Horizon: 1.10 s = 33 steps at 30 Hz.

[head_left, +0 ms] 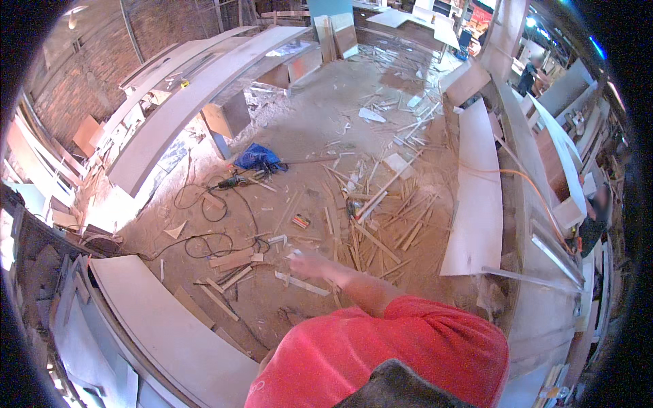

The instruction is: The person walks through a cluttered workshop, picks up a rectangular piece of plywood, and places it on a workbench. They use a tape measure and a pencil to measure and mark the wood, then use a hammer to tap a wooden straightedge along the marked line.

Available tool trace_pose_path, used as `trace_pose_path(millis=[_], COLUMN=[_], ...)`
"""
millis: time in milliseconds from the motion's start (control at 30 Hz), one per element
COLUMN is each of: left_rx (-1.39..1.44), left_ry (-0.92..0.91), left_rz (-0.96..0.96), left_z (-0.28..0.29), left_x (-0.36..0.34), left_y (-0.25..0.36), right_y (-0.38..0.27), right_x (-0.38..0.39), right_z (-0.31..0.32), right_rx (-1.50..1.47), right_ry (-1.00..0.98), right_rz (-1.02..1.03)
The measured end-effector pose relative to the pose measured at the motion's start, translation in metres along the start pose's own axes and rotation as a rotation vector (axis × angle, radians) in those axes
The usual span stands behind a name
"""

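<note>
Far left there's a brick wall (pixel 81 75), and below it a long pale panel (pixel 163 323) curves up from the bottom edge (fisheye, so who knows how straight it is). Next over, a long board (pixel 204 95) lies across a bench-like stack, and a black cable (pixel 216 236) snakes over the dusty floor to a power tool (pixel 235 181), just beside a crumpled blue bag (pixel 258 158). Can't see the left hand at all, so no clue if it's open or holding something. Moving right, a few wood offcuts (pixel 232 260) lie near a white angled piece (pixel 277 239), then there's a small white bit (pixel 294 253) right at the fingertips of the right hand (pixel 310 264), low over the floor. Fingers look bent, but I honestly can't tell if they're gripping it. Just beyond sits 1 small striped packet (pixel 300 220), then a messy spread of wood strips (pixel 381 228). A red sleeve (pixel 435 309) is below those, then 1 white board (pixel 478 197), an orange hose (pixel 524 178), and 2 other people farther off.
</note>
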<state>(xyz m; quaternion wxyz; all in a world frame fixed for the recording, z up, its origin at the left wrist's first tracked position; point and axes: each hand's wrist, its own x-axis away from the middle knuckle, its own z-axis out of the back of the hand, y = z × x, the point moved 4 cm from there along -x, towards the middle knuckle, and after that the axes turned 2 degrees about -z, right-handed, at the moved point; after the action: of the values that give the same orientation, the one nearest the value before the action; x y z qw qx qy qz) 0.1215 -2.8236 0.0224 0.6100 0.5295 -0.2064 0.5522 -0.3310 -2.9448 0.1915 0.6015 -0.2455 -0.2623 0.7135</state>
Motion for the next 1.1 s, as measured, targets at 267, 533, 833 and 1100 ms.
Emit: trace_pose_path(millis=[267, 533, 833, 1100], left_rx=[-0.031, -0.013, -0.022, 0.161], left_ry=[0.074, 0.153, 0.127, 0.193], left_rz=[-0.004, 0.077, -0.052, 0.003], left_z=[0.184, 0.294, 0.327, 0.360], left_x=[-0.076, -0.145, -0.231, -0.260], left_y=[0.027, 0.034, 0.165, 0.197], right_y=[0.226, 0.171, 0.276, 0.356], right_x=[0.244, 0.221, -0.063, -0.261], right_z=[-0.076, -0.095, -0.020, 0.150], right_rx=[0.160, 0.243, 0.503, 0.331], right_ry=[-0.185, -0.463, -0.321, -0.070], right_rz=[-1.120, -0.863, -0.419, -0.591])
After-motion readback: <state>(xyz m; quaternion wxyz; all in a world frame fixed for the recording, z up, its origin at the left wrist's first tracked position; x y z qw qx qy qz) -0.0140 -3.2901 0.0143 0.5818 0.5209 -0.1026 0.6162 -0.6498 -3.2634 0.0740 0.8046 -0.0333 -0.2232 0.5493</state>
